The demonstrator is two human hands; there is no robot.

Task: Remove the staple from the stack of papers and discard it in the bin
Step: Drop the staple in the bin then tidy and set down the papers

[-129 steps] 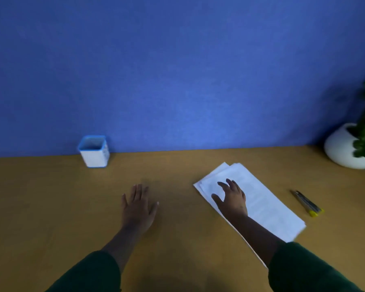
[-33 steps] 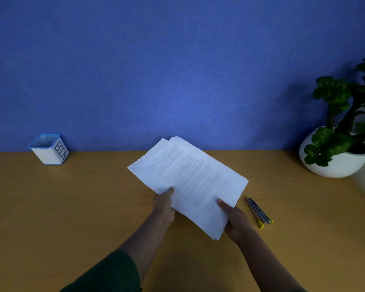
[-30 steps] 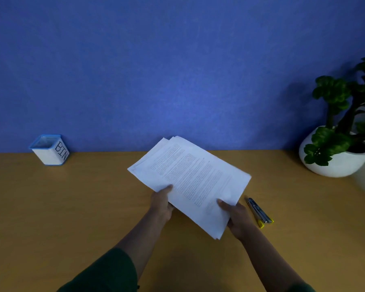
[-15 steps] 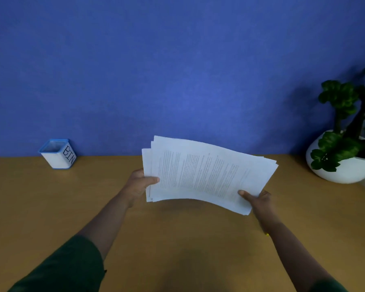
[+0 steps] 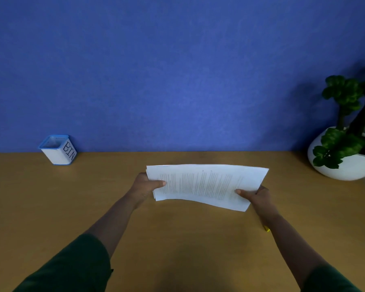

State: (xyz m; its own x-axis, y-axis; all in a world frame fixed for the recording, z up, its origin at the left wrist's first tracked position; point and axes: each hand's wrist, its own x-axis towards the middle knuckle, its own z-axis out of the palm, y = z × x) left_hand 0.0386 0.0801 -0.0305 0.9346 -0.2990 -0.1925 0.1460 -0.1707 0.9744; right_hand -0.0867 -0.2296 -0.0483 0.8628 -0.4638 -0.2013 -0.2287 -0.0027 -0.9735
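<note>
A stack of printed white papers is held above the wooden desk, its long side running left to right. My left hand grips its left short edge with the thumb on top. My right hand grips the lower right corner the same way. The staple itself is too small to make out. A small white bin with a blue rim and the word BIN on its side stands at the back left, against the blue wall.
A potted green plant in a round white pot stands at the back right. A yellow tip of a pen-like tool shows on the desk just beside my right forearm; the arm hides the rest of it.
Both hands lifted the papers off the desk and turned them from a diagonal to a level, left-to-right position, then lowered them a little. The tool became hidden under my right arm.
</note>
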